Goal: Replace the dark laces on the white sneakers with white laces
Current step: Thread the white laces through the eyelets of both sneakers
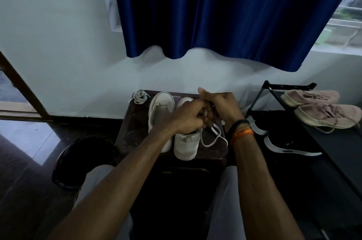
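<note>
While both hands meet above the right sneaker (pixel 186 141), the left hand (pixel 189 117) has its fingers curled in a closed grip, and the right hand (pixel 219 106) curls toward it, the two touching over the shoe's tongue. What exactly each pinches is hidden between the fingers, though a white lace (pixel 212 138) loops out beneath them and trails off the shoe's right side. Just beside it stands the left sneaker (pixel 160 114), with no lace that I can see. Both sit on a dark brown worktop (pixel 135 130). A bundled white lace (pixel 140 97) lies at its far left corner. Off to the right, a black shoe rack (pixel 333 141) carries pink knit shoes (pixel 321 106); a blue curtain (pixel 225 10) hangs behind.
</note>
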Demonstrator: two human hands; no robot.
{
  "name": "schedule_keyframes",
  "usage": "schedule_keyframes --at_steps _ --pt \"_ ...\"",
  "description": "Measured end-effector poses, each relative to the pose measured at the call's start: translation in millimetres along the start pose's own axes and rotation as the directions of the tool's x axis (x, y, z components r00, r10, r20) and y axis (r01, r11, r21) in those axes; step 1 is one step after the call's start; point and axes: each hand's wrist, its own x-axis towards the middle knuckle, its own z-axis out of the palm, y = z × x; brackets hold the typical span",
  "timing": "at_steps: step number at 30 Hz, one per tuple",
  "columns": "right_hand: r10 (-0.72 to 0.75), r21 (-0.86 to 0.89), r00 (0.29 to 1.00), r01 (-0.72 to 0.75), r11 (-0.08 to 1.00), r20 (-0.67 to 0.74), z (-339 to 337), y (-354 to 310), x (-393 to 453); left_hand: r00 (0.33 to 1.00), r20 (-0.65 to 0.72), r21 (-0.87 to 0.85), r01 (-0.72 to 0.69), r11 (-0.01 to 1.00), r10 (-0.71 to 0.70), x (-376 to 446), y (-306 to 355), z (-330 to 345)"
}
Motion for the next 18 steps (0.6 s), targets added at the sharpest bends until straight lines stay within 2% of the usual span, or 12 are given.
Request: schedule_keyframes --at_steps 5,7,9,12,14,16,18 --pt "-0.062 0.137 0.997 0.054 0.989 0.049 -3 3 -3 1.000 -0.001 0.033 -0.022 0.999 0.022 -6 -6 4" --pt "-0.105 0.219 0.994 0.107 0.970 -0.021 -3 9 0 0.998 -0.053 -0.011 -0.020 1.000 0.019 -8 -7 4" --pt "-0.136 0.249 0.977 0.174 0.953 -0.162 -1 14 4 0.983 -0.179 -0.048 0.022 0.999 -0.030 -11 -9 1" --pt "-0.201 0.121 0.885 0.274 0.954 -0.420 -1 20 11 0.885 -0.461 0.075 0.114 0.991 -0.067 -16 -20 -7" --pt "-0.266 0.005 0.822 0.310 0.951 -0.504 -1 21 14 0.837 -0.547 0.227 0.172 0.959 -0.020 -16 -31 -11" --pt "-0.326 -0.092 0.833 0.320 0.943 -0.448 0 22 15 0.831 -0.556 0.376 0.276 0.885 -0.023 -16 -38 -12" --pt "-0.365 -0.183 0.879 0.321 0.929 -0.308 6 24 14 0.834 -0.546 0.456 0.375 0.807 -0.080 -14 -42 -9"
